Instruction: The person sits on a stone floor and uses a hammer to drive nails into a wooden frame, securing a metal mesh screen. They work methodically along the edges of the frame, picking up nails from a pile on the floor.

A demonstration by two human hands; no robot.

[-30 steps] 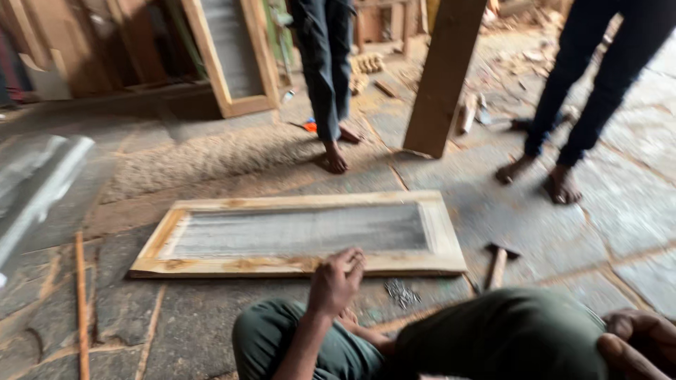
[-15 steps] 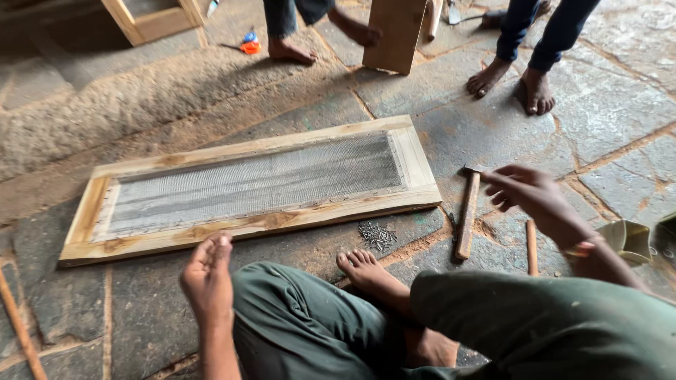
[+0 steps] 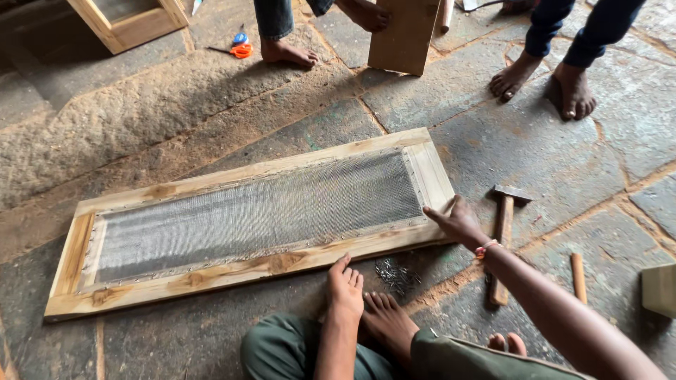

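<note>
A long wooden frame (image 3: pixel 232 271) with grey wire mesh (image 3: pixel 260 211) nailed inside lies flat on the stone floor before me. My right hand (image 3: pixel 456 222) rests with fingers spread on the frame's near right corner. My left hand (image 3: pixel 344 288) lies flat on my knee, just below the frame's near rail, holding nothing. A hammer (image 3: pixel 503 232) with a wooden handle lies on the floor right of my right hand. A small heap of dark nails (image 3: pixel 396 274) sits by my bare foot (image 3: pixel 386 320).
Two other people stand barefoot beyond the frame (image 3: pixel 285 53) (image 3: pixel 542 74), one holding a wooden board (image 3: pixel 403 35) upright. A second wooden frame (image 3: pixel 130 21) is at top left, orange scissors (image 3: pixel 241 49) beside it. A short stick (image 3: pixel 578 276) and a wooden block (image 3: pixel 660 288) lie at right.
My right hand left the hammer and moved left onto the frame's corner. My left hand settled on my knee. The view shifted closer to the frame.
</note>
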